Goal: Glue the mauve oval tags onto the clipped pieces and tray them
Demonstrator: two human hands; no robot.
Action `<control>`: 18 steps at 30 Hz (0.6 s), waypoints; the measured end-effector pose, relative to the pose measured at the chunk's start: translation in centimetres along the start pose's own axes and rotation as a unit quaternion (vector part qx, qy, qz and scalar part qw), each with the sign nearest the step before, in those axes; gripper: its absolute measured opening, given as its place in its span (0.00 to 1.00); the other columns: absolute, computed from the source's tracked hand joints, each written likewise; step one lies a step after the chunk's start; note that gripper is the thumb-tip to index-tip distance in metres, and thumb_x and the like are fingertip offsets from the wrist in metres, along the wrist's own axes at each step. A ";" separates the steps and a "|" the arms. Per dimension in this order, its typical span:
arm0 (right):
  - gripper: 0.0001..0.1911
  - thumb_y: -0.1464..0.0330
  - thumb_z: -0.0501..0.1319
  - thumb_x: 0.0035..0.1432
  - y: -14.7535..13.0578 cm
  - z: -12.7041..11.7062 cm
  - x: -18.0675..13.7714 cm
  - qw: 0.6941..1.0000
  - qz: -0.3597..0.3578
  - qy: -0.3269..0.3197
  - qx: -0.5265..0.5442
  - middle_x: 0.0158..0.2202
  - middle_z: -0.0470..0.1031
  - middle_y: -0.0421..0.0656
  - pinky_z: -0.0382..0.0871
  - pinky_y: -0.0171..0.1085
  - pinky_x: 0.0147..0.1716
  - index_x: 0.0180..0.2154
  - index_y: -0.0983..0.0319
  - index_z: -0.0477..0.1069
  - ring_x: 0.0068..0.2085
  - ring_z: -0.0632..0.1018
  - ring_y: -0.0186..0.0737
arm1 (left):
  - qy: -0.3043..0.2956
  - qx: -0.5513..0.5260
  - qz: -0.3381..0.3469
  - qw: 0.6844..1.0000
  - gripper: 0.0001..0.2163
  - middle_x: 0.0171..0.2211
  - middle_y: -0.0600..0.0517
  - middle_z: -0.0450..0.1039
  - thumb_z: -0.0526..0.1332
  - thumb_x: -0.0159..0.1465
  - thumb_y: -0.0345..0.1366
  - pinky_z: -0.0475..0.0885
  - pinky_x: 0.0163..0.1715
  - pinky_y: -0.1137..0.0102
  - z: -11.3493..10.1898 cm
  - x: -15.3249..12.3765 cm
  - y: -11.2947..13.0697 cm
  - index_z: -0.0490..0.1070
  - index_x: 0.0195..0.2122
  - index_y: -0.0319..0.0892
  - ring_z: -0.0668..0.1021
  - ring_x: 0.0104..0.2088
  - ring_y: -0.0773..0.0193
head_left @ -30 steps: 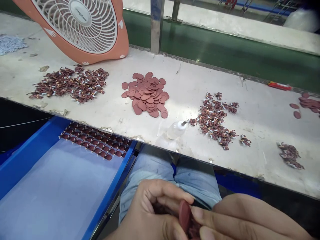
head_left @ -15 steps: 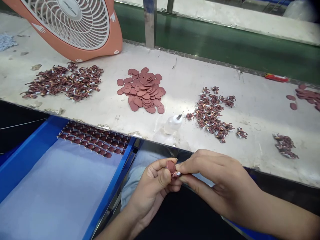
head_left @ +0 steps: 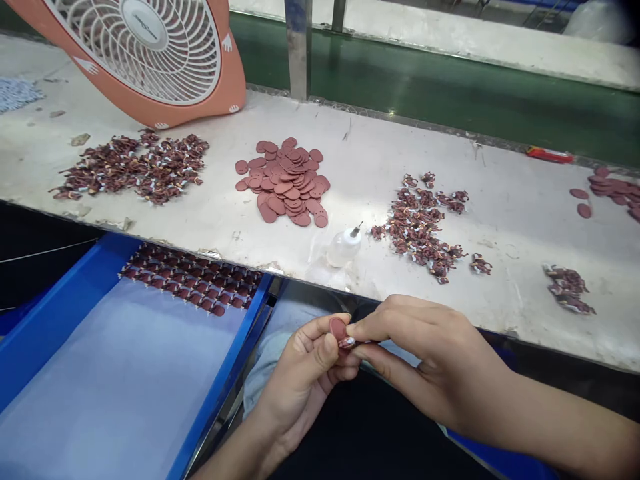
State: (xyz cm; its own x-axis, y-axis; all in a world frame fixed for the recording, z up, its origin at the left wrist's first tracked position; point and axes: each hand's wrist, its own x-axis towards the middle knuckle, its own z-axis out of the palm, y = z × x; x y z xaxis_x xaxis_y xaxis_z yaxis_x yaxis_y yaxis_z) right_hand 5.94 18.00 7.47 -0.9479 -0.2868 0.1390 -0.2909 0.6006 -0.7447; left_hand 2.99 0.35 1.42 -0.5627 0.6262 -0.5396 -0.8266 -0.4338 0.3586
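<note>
Between thumb and fingers, my left hand (head_left: 310,370) pinches a small reddish-brown oval disc (head_left: 338,327) in front of the bench edge. My right hand (head_left: 425,353) closes its thumb and forefinger on a small brown and white figurine (head_left: 347,343) against the disc's lower side; fingers hide part of it. Above the hands, a clear squeeze bottle (head_left: 345,247) with a thin metal tip stands on the bench. Behind it to the left lies a heap of matching oval discs (head_left: 287,180). A pile of small brown figurines (head_left: 423,223) lies to the right.
A blue drawer (head_left: 220,393) lined with pale sheet juts out at lower left, rows of joined pieces (head_left: 195,280) at its back. An orange fan (head_left: 235,87) stands on the bench (head_left: 510,200) beside another figurine pile (head_left: 135,167). A red-yellow tube (head_left: 550,155) lies far right.
Both hands keep their pinch and have shifted very slightly left and up, with the disc and figurine still between them. The camera view has moved a little.
</note>
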 end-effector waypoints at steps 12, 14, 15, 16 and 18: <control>0.16 0.74 0.65 0.59 -0.3 0.3 0.1 0.999 -0.021 0.027 0.025 0.40 0.79 0.40 0.71 0.35 0.39 0.49 0.60 0.69 0.38 0.77 0.36 | -0.069 -0.029 -0.014 0.997 0.11 0.30 0.53 0.80 0.71 0.56 0.36 0.77 0.28 0.80 -1.0 0.3 0.0 0.79 0.39 0.39 0.80 0.27 0.72; 0.20 0.72 0.66 0.57 -0.3 0.2 0.0 0.997 -0.034 0.061 0.022 0.42 0.78 0.41 0.71 0.36 0.40 0.51 0.61 0.67 0.40 0.77 0.37 | -0.096 -0.052 -0.021 0.994 0.09 0.31 0.52 0.81 0.69 0.58 0.37 0.77 0.29 0.80 -1.3 0.4 0.0 0.79 0.39 0.40 0.81 0.28 0.72; 0.20 0.71 0.66 0.57 -0.3 0.2 0.1 0.996 -0.039 0.080 0.018 0.42 0.78 0.42 0.71 0.36 0.41 0.51 0.61 0.67 0.40 0.76 0.37 | -0.109 -0.065 -0.028 0.992 0.09 0.32 0.51 0.81 0.68 0.59 0.38 0.77 0.30 0.80 -1.5 0.4 0.0 0.79 0.39 0.41 0.81 0.28 0.72; 0.19 0.71 0.66 0.58 -0.2 0.2 0.1 0.995 -0.039 0.092 0.015 0.42 0.78 0.42 0.70 0.36 0.40 0.51 0.61 0.68 0.40 0.76 0.37 | -0.120 -0.075 -0.036 0.989 0.08 0.32 0.51 0.82 0.67 0.60 0.38 0.78 0.30 0.79 -1.6 0.5 0.0 0.79 0.39 0.41 0.82 0.29 0.71; 0.15 0.71 0.65 0.59 -0.1 0.3 0.1 0.995 -0.027 0.090 0.017 0.39 0.77 0.41 0.70 0.35 0.40 0.49 0.61 0.70 0.39 0.75 0.35 | -0.137 -0.089 -0.047 0.985 0.08 0.32 0.51 0.82 0.65 0.62 0.38 0.78 0.31 0.78 -1.9 0.6 0.0 0.79 0.39 0.41 0.82 0.30 0.71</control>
State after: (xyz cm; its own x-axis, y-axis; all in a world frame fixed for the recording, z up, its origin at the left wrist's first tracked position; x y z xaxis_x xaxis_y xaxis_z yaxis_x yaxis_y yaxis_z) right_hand 5.87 17.69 7.41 -0.9396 -0.1775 0.2925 -0.3408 0.5621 -0.7536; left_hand 2.70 -0.52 -0.33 -0.4849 0.8105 -0.3285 -0.8744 -0.4568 0.1635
